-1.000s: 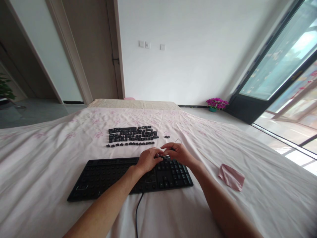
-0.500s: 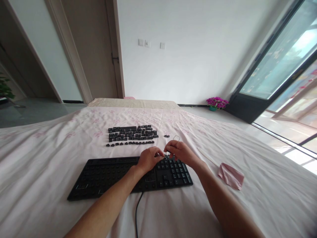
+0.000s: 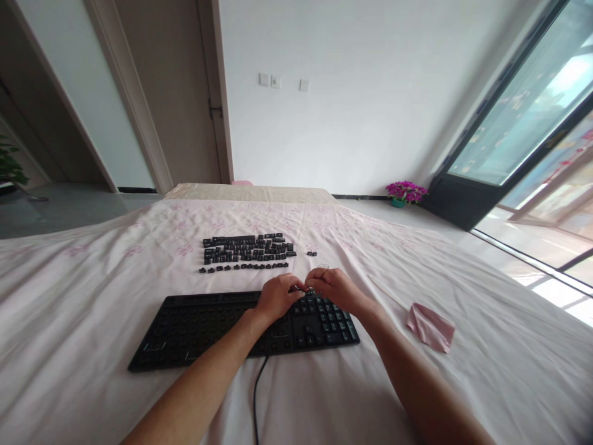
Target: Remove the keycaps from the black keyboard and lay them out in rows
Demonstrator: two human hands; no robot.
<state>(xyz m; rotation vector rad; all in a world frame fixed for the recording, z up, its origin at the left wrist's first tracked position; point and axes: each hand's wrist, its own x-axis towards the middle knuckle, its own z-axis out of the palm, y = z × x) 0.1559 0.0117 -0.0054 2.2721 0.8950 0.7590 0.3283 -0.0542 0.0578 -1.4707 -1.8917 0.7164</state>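
A black keyboard [image 3: 204,324] lies on the pink bedsheet [image 3: 92,296], most of its keycaps removed. My left hand [image 3: 277,296] rests over its right middle with fingers curled and pinched. My right hand [image 3: 334,287] is closed on a thin wire keycap puller [image 3: 321,267], its tip down at the keyboard's top edge next to my left fingertips. Rows of loose black keycaps [image 3: 245,250] lie on the sheet beyond the keyboard. Two single keycaps [image 3: 311,253] sit apart to their right.
A folded pink cloth [image 3: 430,327] lies to the right of the keyboard. The keyboard's cable [image 3: 256,402] runs toward me. Beyond the bed are a door, a white wall, a pot of purple flowers [image 3: 406,193] and a large window at right.
My right hand has dipped lower with the puller, so less wire loop shows above the fingers. The left hand has stayed on the keyboard.
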